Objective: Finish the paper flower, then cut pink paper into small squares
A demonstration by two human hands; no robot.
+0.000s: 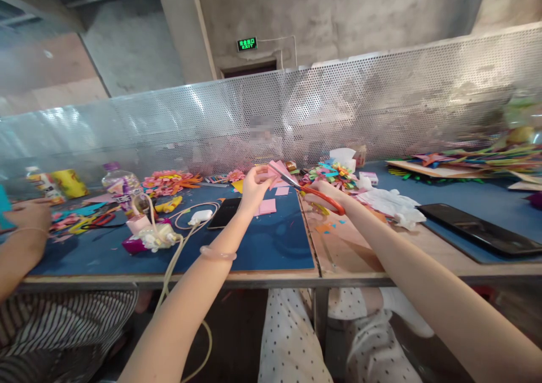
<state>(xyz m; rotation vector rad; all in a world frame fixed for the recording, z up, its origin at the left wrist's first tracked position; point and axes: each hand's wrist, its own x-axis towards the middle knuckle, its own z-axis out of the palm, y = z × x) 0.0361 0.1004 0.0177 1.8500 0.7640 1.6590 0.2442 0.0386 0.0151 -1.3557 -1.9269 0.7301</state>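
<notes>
In front of me, my left hand [257, 186] pinches a piece of pink paper [279, 168] above the blue mat. My right hand [326, 196] grips a pair of scissors [329, 200] with orange-red handles, its blades pointing up and left at the pink paper. Whether the blades are closed on the paper is hard to make out. Below my hands lie a pink paper square [267, 206] and a smaller pink piece [282, 191]. A dark phone [225, 212] lies beside my left wrist.
At left, another person's hand [29, 216] holds blue paper. A plastic bottle [121, 183], a power strip [154, 237] with cables, and a pile of paper flowers [169, 183] stand there. Rightward are colourful paper flowers [332, 173], white gloves [393, 205] and a large black phone [483, 229]. A perforated metal screen [203, 118] stands behind.
</notes>
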